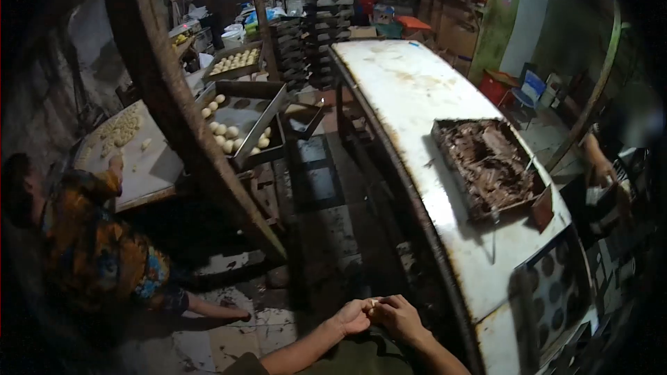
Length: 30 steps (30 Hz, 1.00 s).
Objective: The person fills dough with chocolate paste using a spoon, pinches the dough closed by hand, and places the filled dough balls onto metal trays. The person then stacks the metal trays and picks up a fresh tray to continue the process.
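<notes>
Low in the head view, my left hand (353, 317) and my right hand (399, 317) meet fingertip to fingertip in front of my body. Between them is a small pale piece (374, 303), partly covered by the fingers. Both hands have their fingers curled in around it. They are left of the long white table (389, 76) and touch nothing else. On that table lies a metal tray of brown paste (486, 160), with a flat scraper (542, 210) at its near corner.
A person in a patterned shirt (97, 236) works at a dough-covered table (156, 173) on the left. Trays of dough balls (236, 62) stand beyond a slanted wooden post (170, 90). A dark moulded tray (552, 292) lies near right. Another person's hand (603, 170) is far right.
</notes>
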Each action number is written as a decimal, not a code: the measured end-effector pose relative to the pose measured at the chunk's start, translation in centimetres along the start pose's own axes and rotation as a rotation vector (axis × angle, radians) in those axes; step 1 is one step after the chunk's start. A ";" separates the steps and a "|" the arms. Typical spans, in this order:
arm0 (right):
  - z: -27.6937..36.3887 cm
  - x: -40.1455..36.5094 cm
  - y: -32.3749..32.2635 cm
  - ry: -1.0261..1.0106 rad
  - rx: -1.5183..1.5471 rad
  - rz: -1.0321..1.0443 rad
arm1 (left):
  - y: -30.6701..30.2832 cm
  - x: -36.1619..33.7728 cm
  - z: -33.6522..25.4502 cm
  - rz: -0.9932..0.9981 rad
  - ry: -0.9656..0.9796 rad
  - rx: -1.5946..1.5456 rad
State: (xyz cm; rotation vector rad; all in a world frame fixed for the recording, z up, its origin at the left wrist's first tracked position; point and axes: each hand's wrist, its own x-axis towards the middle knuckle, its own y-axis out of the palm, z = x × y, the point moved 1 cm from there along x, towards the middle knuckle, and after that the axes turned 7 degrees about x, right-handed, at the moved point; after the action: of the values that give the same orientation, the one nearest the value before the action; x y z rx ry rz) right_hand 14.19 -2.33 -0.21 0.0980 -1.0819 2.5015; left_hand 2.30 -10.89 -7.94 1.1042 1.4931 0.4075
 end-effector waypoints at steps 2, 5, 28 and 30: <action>1.1 -1.2 3.2 0.081 -0.071 0.115 | -2.5 -3.9 1.3 0.056 0.019 0.011; 4.4 -2.2 6.7 0.279 0.161 0.133 | -5.1 -9.1 2.3 0.058 0.115 0.286; 6.1 -30.7 -3.0 0.358 -0.016 -0.765 | 14.2 -4.7 23.4 0.168 0.216 0.857; 7.3 -35.4 -5.5 0.460 -0.443 -0.772 | 15.9 -0.6 27.8 0.182 0.094 0.844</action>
State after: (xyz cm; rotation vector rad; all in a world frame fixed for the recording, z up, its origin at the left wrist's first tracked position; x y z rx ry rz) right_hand 47.93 -16.26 0.75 -0.1551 -1.0938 1.4721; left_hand 33.86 -12.64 -2.59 1.9073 1.6972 -0.0811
